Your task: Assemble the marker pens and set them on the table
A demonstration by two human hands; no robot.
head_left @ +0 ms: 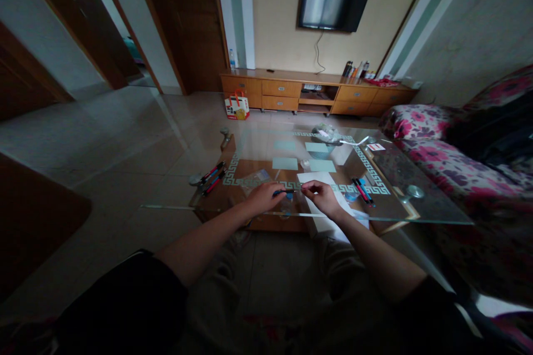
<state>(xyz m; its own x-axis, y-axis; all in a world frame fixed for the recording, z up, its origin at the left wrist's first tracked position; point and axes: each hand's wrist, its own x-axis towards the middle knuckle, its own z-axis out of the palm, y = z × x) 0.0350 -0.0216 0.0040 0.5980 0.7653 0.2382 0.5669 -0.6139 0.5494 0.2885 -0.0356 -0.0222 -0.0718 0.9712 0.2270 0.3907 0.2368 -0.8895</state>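
My left hand [265, 196] is over the glass coffee table [266, 147], its fingers closed around a slim dark pen [287, 191] with a blue end. The pen lies level, its thin tip pointing right. Just past that tip, my right hand [321, 197] is pinched together; anything between its fingertips is too small to make out. A bundle of red, blue and black pens [213, 177] rests to the left on the glass. Several more pens [363, 191] lie to the right of my right hand. White paper [318, 222] shows beneath my right hand.
A crumpled clear plastic bag [327, 133] sits toward the table's far side, near a red-and-white card [375, 147]. A flowered sofa [433, 122] stands on the right. Beyond are a wooden TV cabinet [281, 89] and a carton with orange handles [237, 106].
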